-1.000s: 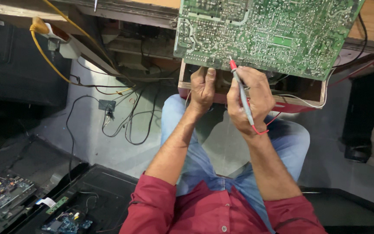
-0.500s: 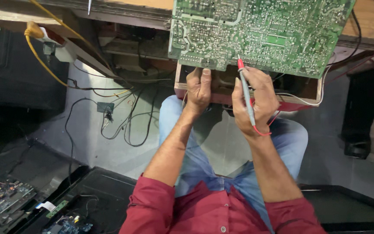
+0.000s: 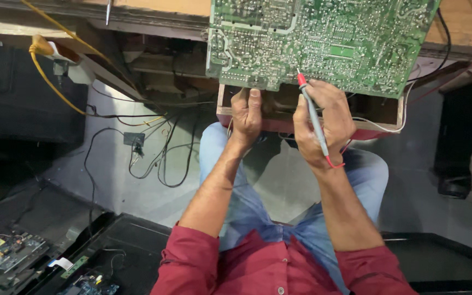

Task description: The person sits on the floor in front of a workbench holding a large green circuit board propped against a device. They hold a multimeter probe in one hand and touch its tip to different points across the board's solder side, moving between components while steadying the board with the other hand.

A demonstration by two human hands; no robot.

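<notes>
Nearest to you are your red sleeves and blue jeans, with your forearms reaching up and away over your lap. To your left, low on the dark floor, lie small circuit boards (image 3: 6, 252), well apart from your hands.

Your right hand (image 3: 323, 123) has its grip closed round a grey test probe with a red tip (image 3: 312, 117); the probe lies slanted across your palm, and its red tip reaches the lower edge of the green circuit board (image 3: 323, 41). A thin red lead (image 3: 335, 163) curls out at your wrist.

Your left hand (image 3: 246, 117) sits just beside it, fingers curled over the near edge of the open wooden box (image 3: 391, 117) under the board, thumb pointing up toward the board's lower edge. Whether that thumb touches the board, you cannot tell.

The green board stands tilted over the box, solder side facing you, leaning against the wooden bench (image 3: 460, 27). Further left, a yellow cable (image 3: 55, 87) and a tangle of black wires (image 3: 154, 158) hang below the bench.
</notes>
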